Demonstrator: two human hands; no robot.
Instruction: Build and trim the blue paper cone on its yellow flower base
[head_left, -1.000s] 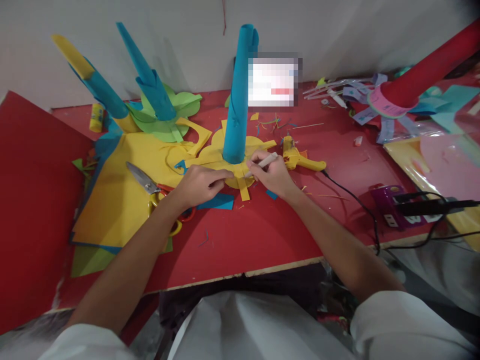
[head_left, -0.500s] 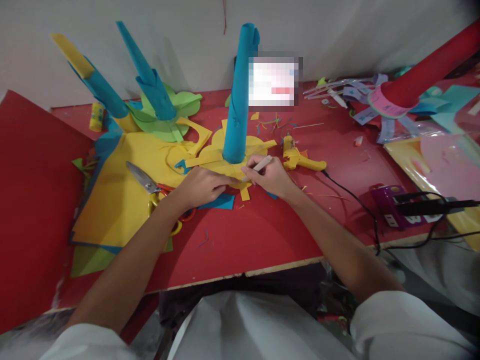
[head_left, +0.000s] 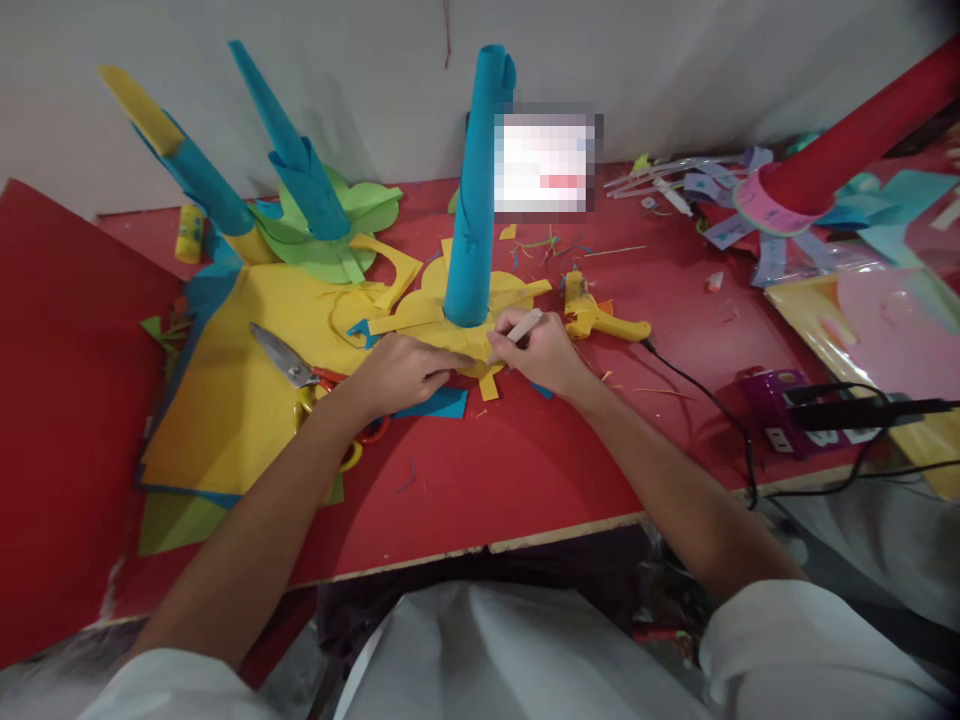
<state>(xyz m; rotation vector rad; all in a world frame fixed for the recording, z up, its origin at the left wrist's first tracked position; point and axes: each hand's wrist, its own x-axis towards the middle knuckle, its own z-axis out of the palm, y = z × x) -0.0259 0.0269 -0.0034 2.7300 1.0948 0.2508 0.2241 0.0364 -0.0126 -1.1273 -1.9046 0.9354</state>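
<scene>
Head: pen (head_left: 525, 326) in right grip (head_left: 541, 350)

Three blue paper tubes (head_left: 471, 190), one red tube (head_left: 862, 130), one yellow paper flower (head_left: 427, 298), one green paper flower (head_left: 379, 212), one pen (head_left: 526, 324), one glue gun (head_left: 600, 318), one purple socket block (head_left: 765, 400).

Red tabletop (head_left: 495, 480), worn front edge, yellow glue gun (head_left: 604, 318) lying right of centre, yellow glue bottle (head_left: 190, 234) far left, paper scraps (head_left: 551, 243) scattered

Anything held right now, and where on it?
Right hand: a pale pen-like stick, gripped near its lower end. Left hand: no hold visible.
</scene>
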